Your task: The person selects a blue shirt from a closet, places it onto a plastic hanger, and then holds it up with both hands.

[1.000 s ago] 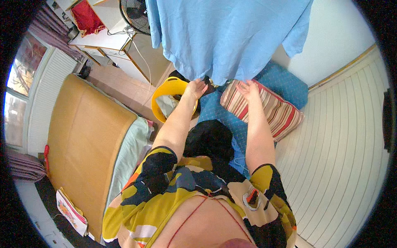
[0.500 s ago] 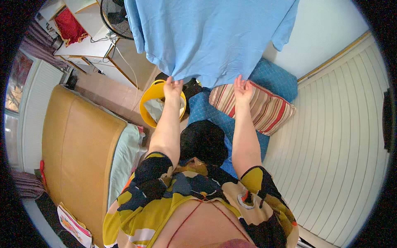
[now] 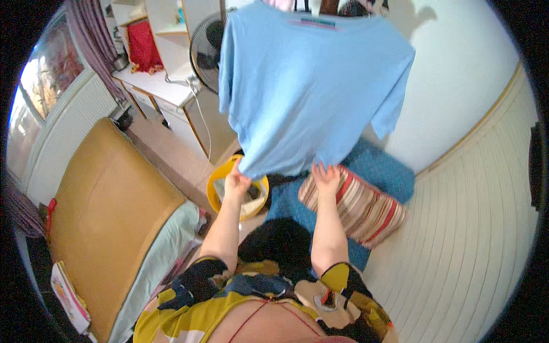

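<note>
White slatted surface, right side: thin grooves, lines bowed by the lens. Tan padded piece, left side: smooth, broad, rounded edge, pale green fabric showing along its near side. Light blue shirt, centre: soft plain-coloured knit by the look, short sleeves, faint wrinkles, spread out in front of the person, collar at far end, hem toward the person. White cabinet, beyond: flat top, hard boxy edges with brownish trim. Blue cover, under and past the hem on the right: textured fabric. Striped cushion on it: plump, rectangular, beige, brown and red bands. Black fan just beside the left sleeve: round wire cage. Yellow bucket, below the shirt's left corner: round, plastic-looking, pale fabric inside. Red cloth, far left: draped, yellowish fringe.

Left hand pinches hem at its left corner, partly over the bucket in view. Right hand has its fingertips closed on the hem farther right, near the cushion.

Neck label: small dark strip inside collar, any writing too small to read.
</note>
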A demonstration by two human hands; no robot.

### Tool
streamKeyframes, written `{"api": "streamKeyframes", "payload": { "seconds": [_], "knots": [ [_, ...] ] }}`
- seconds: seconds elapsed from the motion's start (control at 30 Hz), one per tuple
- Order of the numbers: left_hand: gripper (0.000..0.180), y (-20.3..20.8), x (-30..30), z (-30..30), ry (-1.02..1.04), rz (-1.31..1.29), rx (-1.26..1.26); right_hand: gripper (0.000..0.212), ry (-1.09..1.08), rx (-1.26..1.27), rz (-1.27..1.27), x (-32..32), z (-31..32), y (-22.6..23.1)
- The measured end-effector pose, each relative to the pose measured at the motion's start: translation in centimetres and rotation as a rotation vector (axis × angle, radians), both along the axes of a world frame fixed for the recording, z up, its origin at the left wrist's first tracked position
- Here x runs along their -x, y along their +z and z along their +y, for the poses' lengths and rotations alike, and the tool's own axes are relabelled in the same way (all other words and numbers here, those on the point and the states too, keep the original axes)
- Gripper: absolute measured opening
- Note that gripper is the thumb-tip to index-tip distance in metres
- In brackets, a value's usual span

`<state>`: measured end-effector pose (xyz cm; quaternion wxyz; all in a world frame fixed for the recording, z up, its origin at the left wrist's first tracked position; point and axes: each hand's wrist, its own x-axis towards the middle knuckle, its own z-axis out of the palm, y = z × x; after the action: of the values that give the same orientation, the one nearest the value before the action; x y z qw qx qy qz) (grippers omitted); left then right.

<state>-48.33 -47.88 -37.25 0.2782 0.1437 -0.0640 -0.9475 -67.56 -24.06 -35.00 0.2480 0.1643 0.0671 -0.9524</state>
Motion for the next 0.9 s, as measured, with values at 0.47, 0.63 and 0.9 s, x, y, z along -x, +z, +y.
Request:
{"api": "streamKeyframes", "payload": {
  "seconds": [0.47,0.63,0.9],
  "knots": [
    [0.047,-0.3,-5.5,-2.1,0.175,-0.309,0.295,0.043,-0.073,-0.527,0.333,-0.3,8.5,-4.3],
    [0.036,-2.9,-5.8,-3.2,0.307,-0.404,0.108,0.037,-0.083,-0.86,0.348,-2.3,11.0,-2.3],
    [0.033,-1.1,-6.8,-2.2,0.173,-0.309,0.034,0.043,-0.04,-0.931,0.494,-2.9,13.5,-0.2]
  ]
}}
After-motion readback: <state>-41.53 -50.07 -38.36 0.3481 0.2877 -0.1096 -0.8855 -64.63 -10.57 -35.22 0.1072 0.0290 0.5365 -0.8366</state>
